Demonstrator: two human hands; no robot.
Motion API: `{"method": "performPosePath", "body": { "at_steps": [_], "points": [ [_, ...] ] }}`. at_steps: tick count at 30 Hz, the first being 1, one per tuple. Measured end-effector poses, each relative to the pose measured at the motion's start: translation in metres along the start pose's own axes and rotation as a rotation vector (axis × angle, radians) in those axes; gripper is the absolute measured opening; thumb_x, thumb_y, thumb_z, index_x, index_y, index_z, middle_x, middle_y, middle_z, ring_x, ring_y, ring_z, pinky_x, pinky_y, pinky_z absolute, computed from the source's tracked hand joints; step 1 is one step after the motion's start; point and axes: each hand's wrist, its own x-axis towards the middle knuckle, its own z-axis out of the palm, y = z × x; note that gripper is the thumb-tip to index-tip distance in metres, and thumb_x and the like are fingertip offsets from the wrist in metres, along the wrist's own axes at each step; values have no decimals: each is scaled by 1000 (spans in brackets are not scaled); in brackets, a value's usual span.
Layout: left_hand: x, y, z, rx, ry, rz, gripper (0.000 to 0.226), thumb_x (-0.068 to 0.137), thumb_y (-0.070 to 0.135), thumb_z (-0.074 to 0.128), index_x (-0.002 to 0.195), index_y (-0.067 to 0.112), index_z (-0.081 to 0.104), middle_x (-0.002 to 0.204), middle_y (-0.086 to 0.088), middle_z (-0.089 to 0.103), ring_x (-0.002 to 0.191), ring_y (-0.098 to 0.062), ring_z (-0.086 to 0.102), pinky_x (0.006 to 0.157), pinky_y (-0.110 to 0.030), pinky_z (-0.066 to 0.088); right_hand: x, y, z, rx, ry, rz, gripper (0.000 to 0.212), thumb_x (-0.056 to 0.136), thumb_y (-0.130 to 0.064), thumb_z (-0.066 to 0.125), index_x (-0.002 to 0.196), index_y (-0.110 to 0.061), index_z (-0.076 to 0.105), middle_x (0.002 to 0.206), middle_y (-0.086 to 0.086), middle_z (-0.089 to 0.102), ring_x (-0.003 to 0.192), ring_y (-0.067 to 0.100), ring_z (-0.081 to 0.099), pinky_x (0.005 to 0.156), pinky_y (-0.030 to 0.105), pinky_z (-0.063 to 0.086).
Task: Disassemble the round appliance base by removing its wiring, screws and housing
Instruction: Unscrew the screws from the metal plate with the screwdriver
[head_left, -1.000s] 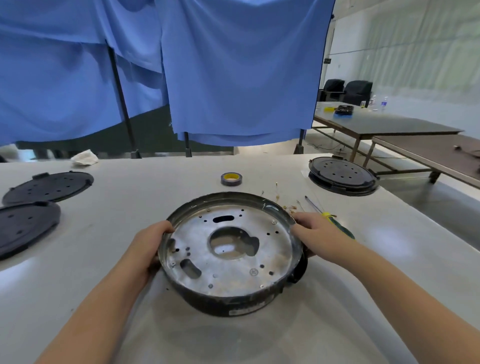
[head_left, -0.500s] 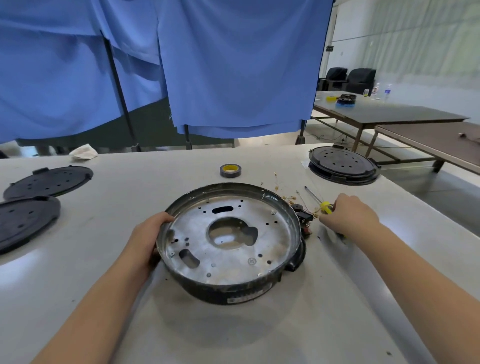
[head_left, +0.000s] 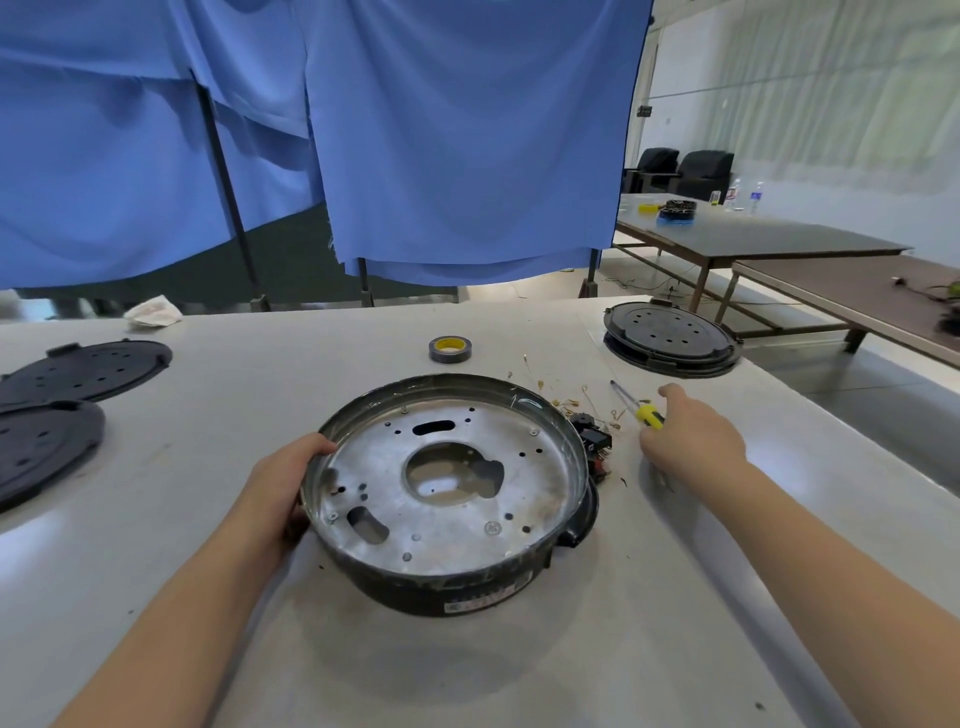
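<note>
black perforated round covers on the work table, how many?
3: two at the left edge, the far cover and the near cover, partly cut off; one on the stack at far right. That stack may hide more.

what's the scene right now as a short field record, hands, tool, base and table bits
left hand: grips the rim of the round black appliance base with bare metal plate
right hand: on the yellow-handled screwdriver, grip hidden
base: upright on the white table, screws visible in plate
beside base: small black wired part, loose screws
behind base: roll of black tape with yellow core
</note>
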Motion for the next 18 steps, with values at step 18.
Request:
{"method": "performPosePath", "body": {
  "at_steps": [18],
  "points": [
    [8,0,-5,245,258,345,41,82,20,67,121,18,58,112,-1,60,100,-17,58,78,-30,45,-13,-24,-56,177,565,-263,30,83,-15,69,112,-12,60,108,8,58,85,27,58,67,32,44]
  ]
}}
